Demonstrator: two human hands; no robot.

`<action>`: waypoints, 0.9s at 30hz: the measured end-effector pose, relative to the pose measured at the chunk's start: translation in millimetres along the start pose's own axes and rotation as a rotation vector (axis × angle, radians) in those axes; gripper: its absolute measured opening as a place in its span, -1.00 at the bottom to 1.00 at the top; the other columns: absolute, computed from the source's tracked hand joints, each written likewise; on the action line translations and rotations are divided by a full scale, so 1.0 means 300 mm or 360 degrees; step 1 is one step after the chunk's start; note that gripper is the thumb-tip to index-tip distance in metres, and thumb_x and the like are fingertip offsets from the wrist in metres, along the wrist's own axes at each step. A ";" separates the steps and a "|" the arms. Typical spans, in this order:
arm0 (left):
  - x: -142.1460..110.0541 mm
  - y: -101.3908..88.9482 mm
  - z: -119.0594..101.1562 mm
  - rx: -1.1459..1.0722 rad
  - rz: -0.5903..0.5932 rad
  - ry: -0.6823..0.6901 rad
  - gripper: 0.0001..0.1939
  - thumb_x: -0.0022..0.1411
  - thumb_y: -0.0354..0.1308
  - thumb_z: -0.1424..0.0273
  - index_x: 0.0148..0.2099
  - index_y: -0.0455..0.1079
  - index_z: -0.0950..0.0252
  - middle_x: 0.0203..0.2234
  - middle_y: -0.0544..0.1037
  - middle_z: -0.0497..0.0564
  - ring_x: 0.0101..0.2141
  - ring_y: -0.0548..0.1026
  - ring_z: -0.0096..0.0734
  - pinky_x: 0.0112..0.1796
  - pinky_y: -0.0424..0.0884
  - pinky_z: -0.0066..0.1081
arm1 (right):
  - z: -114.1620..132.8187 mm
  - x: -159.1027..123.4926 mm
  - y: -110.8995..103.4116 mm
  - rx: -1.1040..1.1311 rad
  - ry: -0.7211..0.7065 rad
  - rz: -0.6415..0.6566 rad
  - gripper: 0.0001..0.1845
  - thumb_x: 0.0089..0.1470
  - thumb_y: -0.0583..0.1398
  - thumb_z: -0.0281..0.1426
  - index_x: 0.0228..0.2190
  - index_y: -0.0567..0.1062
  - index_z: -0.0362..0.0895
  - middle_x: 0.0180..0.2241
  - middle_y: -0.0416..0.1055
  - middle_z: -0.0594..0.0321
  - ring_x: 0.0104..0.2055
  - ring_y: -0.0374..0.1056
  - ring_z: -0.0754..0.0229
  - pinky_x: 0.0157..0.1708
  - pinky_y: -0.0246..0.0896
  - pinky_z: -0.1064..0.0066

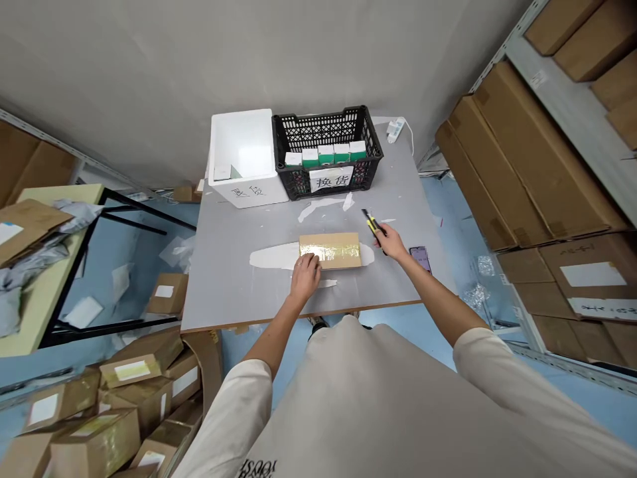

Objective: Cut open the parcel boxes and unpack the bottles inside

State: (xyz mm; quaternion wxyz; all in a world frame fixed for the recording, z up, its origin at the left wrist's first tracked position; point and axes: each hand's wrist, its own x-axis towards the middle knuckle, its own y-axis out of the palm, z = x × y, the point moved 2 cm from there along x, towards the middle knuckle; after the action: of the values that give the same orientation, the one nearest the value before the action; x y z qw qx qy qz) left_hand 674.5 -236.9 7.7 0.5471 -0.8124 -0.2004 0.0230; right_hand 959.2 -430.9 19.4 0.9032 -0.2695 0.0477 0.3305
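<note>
- At the far left, flattened cartons and grey mailer bags [30, 239] lie on a side table, with taped cartons [114, 405] heaped on the floor below it.
- Your left hand [304, 279] sits on a taped cardboard parcel [329, 251], in the middle of the surface [233, 292] near its front edge. Your fingers [302, 267] rest together on top, unclamped, apparently pinning the parcel so it cannot slide.
- Behind it, a white foam box [243, 143] and a black plastic crate [326, 126] sit at the back edge, with green-and-white cartons [323, 155] upright inside the crate.
- Your right hand [391, 242] is just beside the parcel, its fingers [381, 232] seemingly closed around a yellow-and-black utility knife [372, 226], blade end pointing away from you.
- A phone [421, 259] lies near the right edge, clear of your working area.
</note>
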 end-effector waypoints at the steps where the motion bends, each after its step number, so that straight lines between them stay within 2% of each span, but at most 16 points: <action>1: -0.005 -0.001 0.009 -0.0009 -0.0018 0.0013 -0.64 0.46 -0.04 0.41 0.23 0.33 0.26 0.15 0.46 0.24 0.22 0.38 0.00 0.27 0.30 0.04 | 0.065 -0.013 0.024 -0.0079 -0.0115 0.0128 -0.54 0.31 0.06 -0.14 0.07 0.47 -0.13 -0.19 0.57 0.15 -0.36 0.51 0.19 -0.31 0.39 0.40; 3: -0.014 0.004 0.027 -0.0038 -0.0054 0.0023 -0.62 0.44 -0.03 0.44 0.25 0.33 0.28 0.17 0.46 0.23 0.24 0.39 -0.03 0.28 0.31 0.02 | 0.188 -0.047 0.085 -0.0337 -0.0378 0.0338 -0.57 0.33 0.09 -0.15 0.06 0.51 -0.11 -0.17 0.60 0.15 -0.27 0.53 0.14 -0.20 0.39 0.37; 5: -0.021 0.013 0.045 -0.0065 -0.0074 0.0036 -0.59 0.43 -0.03 0.47 0.27 0.33 0.30 0.19 0.47 0.22 0.26 0.38 -0.05 0.31 0.29 0.00 | 0.293 -0.085 0.159 -0.0654 -0.0664 0.0533 -0.61 0.34 0.11 -0.19 0.05 0.55 -0.08 -0.04 0.60 0.14 -0.05 0.52 0.06 -0.03 0.35 0.34; 7: -0.028 0.024 0.063 -0.0081 -0.0071 0.0068 -0.55 0.40 -0.03 0.51 0.28 0.34 0.34 0.22 0.46 0.22 0.28 0.36 -0.06 0.33 0.27 -0.02 | 0.368 -0.112 0.233 -0.0969 -0.0795 0.0663 -0.62 0.37 0.10 -0.22 0.06 0.57 -0.07 0.07 0.57 0.12 0.09 0.46 0.03 0.07 0.28 0.33; 9: -0.036 0.036 0.083 -0.0100 -0.0055 0.0107 -0.52 0.37 -0.02 0.54 0.30 0.33 0.36 0.24 0.45 0.23 0.31 0.34 -0.07 0.35 0.25 -0.02 | 0.415 -0.126 0.300 -0.1239 -0.0816 0.0742 -0.60 0.39 0.09 -0.22 0.11 0.55 -0.06 0.11 0.54 0.10 0.14 0.43 0.03 0.09 0.25 0.34; 12: -0.048 0.050 0.111 -0.0151 -0.0042 0.0138 -0.49 0.35 -0.01 0.56 0.31 0.33 0.36 0.26 0.44 0.22 0.34 0.31 -0.09 0.36 0.24 -0.01 | 0.452 -0.129 0.371 -0.1486 -0.0788 0.0792 -0.57 0.42 0.05 -0.19 0.15 0.52 -0.05 0.13 0.53 0.09 0.15 0.42 0.03 0.07 0.24 0.34; 15: -0.055 0.059 0.128 -0.0209 -0.0045 0.0148 -0.49 0.36 -0.02 0.56 0.32 0.34 0.35 0.26 0.44 0.22 0.35 0.30 -0.10 0.36 0.25 0.01 | 0.474 -0.127 0.409 -0.1574 -0.0771 0.0807 -0.55 0.43 0.02 -0.18 0.14 0.53 -0.06 0.12 0.53 0.08 0.14 0.43 0.02 0.02 0.23 0.35; 23: -0.058 0.056 0.137 -0.0243 -0.0079 0.0179 -0.50 0.37 -0.04 0.58 0.31 0.35 0.37 0.26 0.45 0.23 0.34 0.31 -0.11 0.35 0.26 0.02 | 0.516 -0.140 0.441 -0.1648 -0.0718 0.0884 -0.54 0.42 0.04 -0.17 0.16 0.53 -0.07 0.09 0.55 0.05 0.12 0.43 0.01 0.01 0.22 0.36; 27: -0.057 0.053 0.138 -0.0250 -0.0090 0.0199 -0.51 0.37 -0.05 0.58 0.29 0.36 0.39 0.26 0.45 0.24 0.34 0.31 -0.11 0.35 0.26 0.00 | 0.516 -0.144 0.439 -0.1640 -0.0708 0.0852 -0.53 0.42 0.05 -0.16 0.17 0.52 -0.07 0.09 0.55 0.04 0.11 0.43 0.00 0.02 0.23 0.35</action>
State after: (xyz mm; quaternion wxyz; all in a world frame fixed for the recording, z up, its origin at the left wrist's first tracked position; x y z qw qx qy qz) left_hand 652.9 -211.7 -26.4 0.4936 -0.8466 -0.1900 -0.0592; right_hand 829.5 -291.5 102.4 0.5312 -0.5743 -0.2413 0.5742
